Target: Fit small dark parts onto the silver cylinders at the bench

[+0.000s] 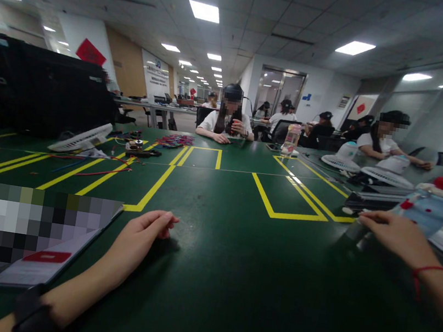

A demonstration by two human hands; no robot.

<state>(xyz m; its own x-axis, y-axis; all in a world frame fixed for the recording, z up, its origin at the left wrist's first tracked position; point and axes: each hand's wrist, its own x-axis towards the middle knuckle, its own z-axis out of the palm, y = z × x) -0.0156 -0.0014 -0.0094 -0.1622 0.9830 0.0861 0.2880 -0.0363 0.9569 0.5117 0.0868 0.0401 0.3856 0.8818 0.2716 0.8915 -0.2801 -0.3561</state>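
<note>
My left hand (151, 226) rests on the green table (208, 253) with its fingers curled and pressed together; whether anything is inside them does not show. On the right, my right hand (397, 232) pinches the top of a small greyish, see-through object (356, 232) at the table surface, too dim to name. Just behind that hand are a light blue item with a red top (427, 208) and some dark metal rails (370, 202). A blurred-out flat item with a white and red lower part (47, 256) lies beside my left forearm.
White fan parts (389, 171) stand at the right back, a pink bottle (291, 140) at the far edge. Wires (175, 141) and a white grille (82, 138) lie at the left back, near a large black case (37, 88). A person (229, 117) sits opposite.
</note>
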